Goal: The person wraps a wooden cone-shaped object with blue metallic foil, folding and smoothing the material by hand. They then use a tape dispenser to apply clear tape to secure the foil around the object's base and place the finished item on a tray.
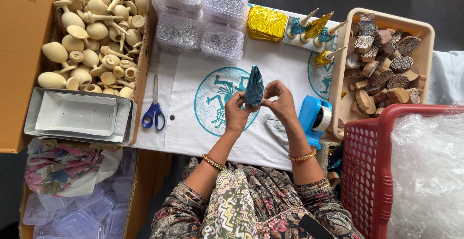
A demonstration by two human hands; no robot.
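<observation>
Blue foil-wrapped piece (254, 90): pinched between left hand (236, 112) and right hand (280, 102), both grips closed on it, above desk (193, 123); blue scissors (154, 109) alongside.

We see a glossy, crinkled blue foil wrap (254, 91) pinched between the left hand (237, 112) and right hand (280, 102). Beneath lies a matt white cloth (193, 123) printed in teal. The pale turned tops (94, 31) look like bare, smooth wood; the brown carved blocks (384, 70) are rough wood. The gold foil packet (266, 23) shines. The blue tape dispenser (313, 118) and red mesh basket (369, 171) are plastic, and the blue-handled scissors (154, 104) have metal blades.
</observation>
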